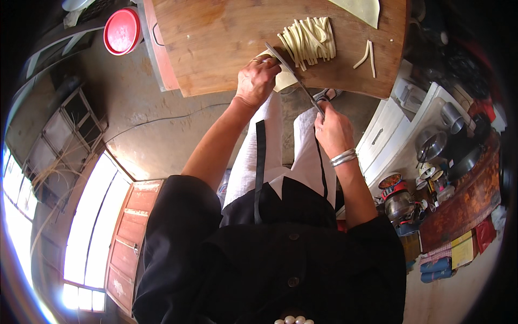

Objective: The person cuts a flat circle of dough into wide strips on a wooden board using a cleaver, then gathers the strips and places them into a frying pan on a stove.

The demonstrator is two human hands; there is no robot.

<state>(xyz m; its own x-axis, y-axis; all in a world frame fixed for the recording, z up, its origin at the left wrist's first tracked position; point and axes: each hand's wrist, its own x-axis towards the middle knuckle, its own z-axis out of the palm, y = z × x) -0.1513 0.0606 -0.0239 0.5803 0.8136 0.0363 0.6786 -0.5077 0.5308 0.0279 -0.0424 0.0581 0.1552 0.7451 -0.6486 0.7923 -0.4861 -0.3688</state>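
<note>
My right hand (334,128) is closed round the handle of a long knife (297,77), whose blade slants up and left over a sheet of dough (285,81) at the near edge of a wooden board (226,44). My left hand (259,77) rests with bent fingers on that dough, just left of the blade. Right of the blade lies a bunch of cut dough strips (309,40). Farther right are two loose strips (372,58), and another dough sheet (366,12) lies at the board's far edge. My left fingers cover part of the dough.
A red-lidded tub (122,32) stands left of the board. To the right, a white cabinet (380,133) stands near metal pots (431,142) and other kitchenware. A dark cable (170,118) crosses the floor at left, near an open wooden door (130,239).
</note>
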